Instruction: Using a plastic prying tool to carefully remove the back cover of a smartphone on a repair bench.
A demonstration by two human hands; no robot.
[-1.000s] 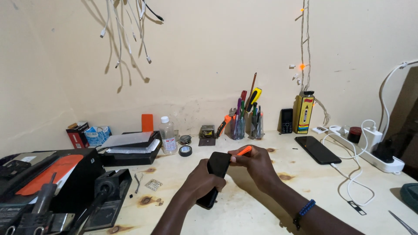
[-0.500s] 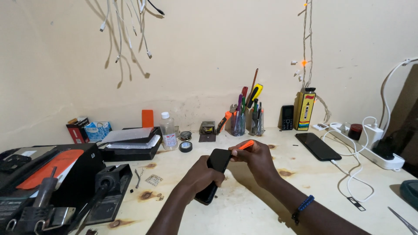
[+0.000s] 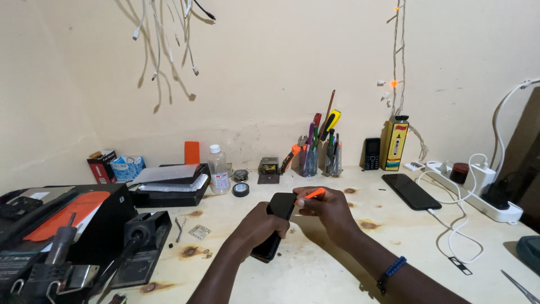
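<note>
My left hand grips a black phone around its middle and holds it tilted just above the wooden table. My right hand pinches a small orange pry tool whose tip touches the phone's upper right edge. The phone's lower end rests near the table. A blue bracelet sits on my right wrist.
A second black phone lies to the right beside a white power strip with cables. A jar of screwdrivers, a clear bottle, tape rolls and a soldering station at left surround the work spot. Cables hang from the wall above.
My hands and the phone stay in about the same place; the view has tilted slightly. The orange tool stays at the phone's top edge.
</note>
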